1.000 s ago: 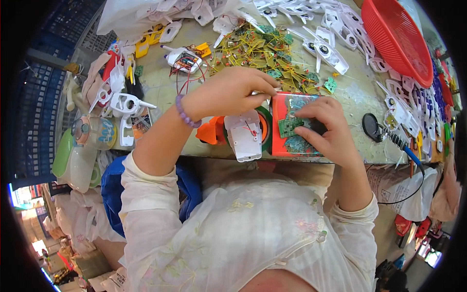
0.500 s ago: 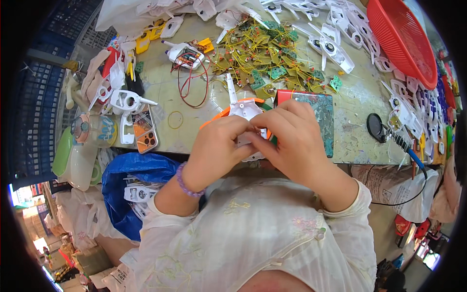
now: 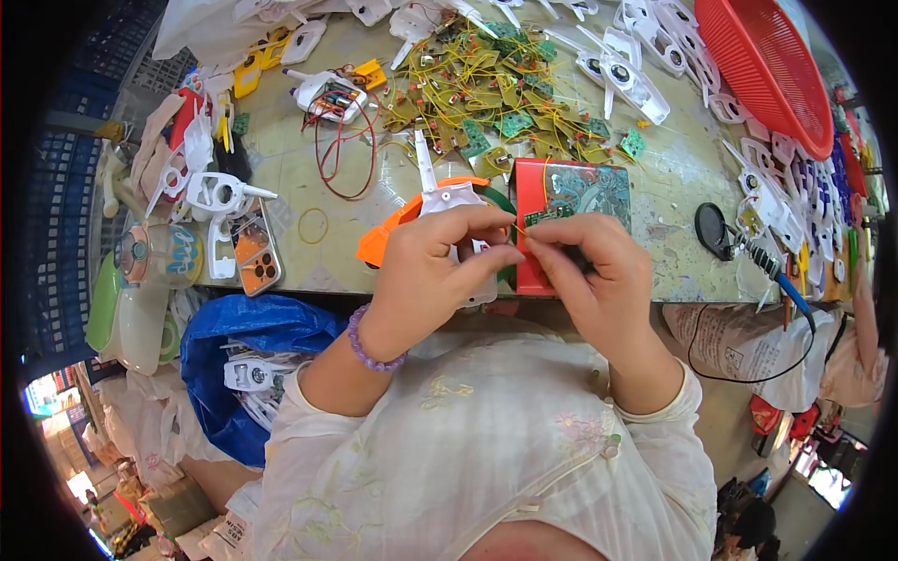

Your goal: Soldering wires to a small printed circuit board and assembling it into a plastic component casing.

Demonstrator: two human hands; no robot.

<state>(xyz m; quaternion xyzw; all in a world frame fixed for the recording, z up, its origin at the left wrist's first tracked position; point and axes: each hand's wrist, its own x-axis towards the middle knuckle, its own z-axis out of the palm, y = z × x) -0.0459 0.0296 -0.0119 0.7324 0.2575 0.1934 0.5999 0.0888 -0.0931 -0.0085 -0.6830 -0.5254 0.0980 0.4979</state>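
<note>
My left hand (image 3: 435,262), with a purple bead bracelet (image 3: 365,346), bends its finger and thumb around the end of a thin yellow wire (image 3: 518,230). Facing it, my right hand (image 3: 599,271) pinches a small green circuit board (image 3: 538,218), partly hidden by its fingers. Below and behind the left fingers lies a white plastic housing (image 3: 447,196) with a long narrow stem, its lower part covered by the hand. Under the housing shows an orange curved piece (image 3: 376,245). A flat red-edged box (image 3: 529,182) lies under the right fingers.
A heap of circuit boards with yellow wires (image 3: 486,89) covers the far middle. White housings (image 3: 622,75) and a red basket (image 3: 776,65) stand far right. A soldering iron (image 3: 762,262) rests at right. A blue bag (image 3: 220,374) hangs at left, near a clear jar (image 3: 178,254).
My hands have drawn apart from over the housing and moved right, uncovering the green board between them. The whole view has shifted slightly left.
</note>
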